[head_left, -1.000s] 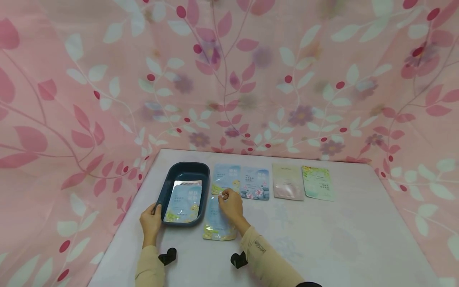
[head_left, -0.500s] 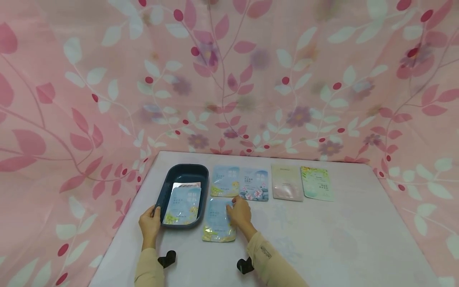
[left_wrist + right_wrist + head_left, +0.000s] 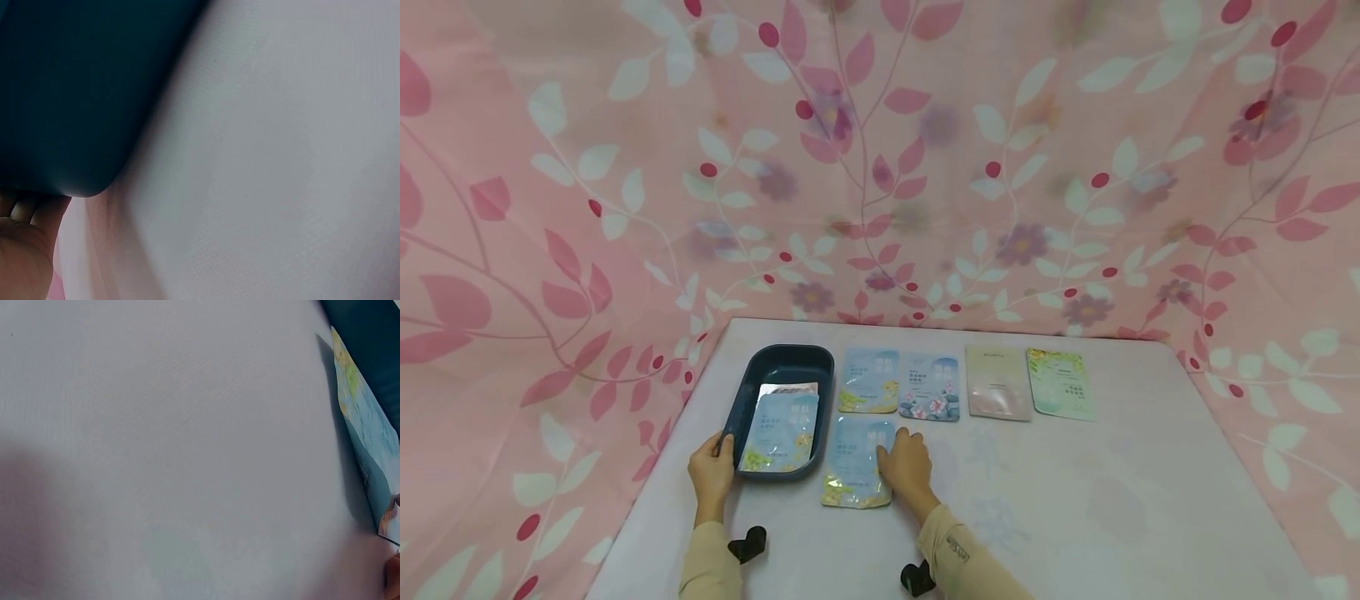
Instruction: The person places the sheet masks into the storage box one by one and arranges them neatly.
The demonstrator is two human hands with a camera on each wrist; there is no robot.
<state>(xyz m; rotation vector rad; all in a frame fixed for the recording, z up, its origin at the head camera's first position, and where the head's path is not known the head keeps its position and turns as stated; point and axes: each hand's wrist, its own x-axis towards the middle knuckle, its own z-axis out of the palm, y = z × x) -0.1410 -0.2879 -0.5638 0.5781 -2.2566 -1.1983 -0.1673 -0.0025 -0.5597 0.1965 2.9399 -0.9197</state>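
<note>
My left hand (image 3: 712, 475) grips the rim of a dark blue tray (image 3: 781, 353) near its front left corner. Within the tray lie light blue sheet mask packets (image 3: 781, 429), the top one printed with yellow flowers. Beside the tray lies another light blue packet (image 3: 852, 471), patterned alike. My right hand (image 3: 910, 471) pinches its right edge, thumb over the top. In the right wrist view, that packet's edge (image 3: 369, 469) lifts and casts a shadow, with fingertips (image 3: 392, 575) near its corner. The left wrist view has the tray's side (image 3: 75, 94) above the left fingers (image 3: 47, 219).
Behind is a row of flat packets: a light blue one (image 3: 868, 380), a blue one with pink flowers (image 3: 928, 387), a beige one (image 3: 997, 383) and a green one (image 3: 1062, 383). A white cloth (image 3: 1075, 508) covers the table, backed by a floral pink curtain (image 3: 880, 167).
My right hand has moved from the packet's top edge down along its right side. The left hand stays on the tray, and the packets keep their places.
</note>
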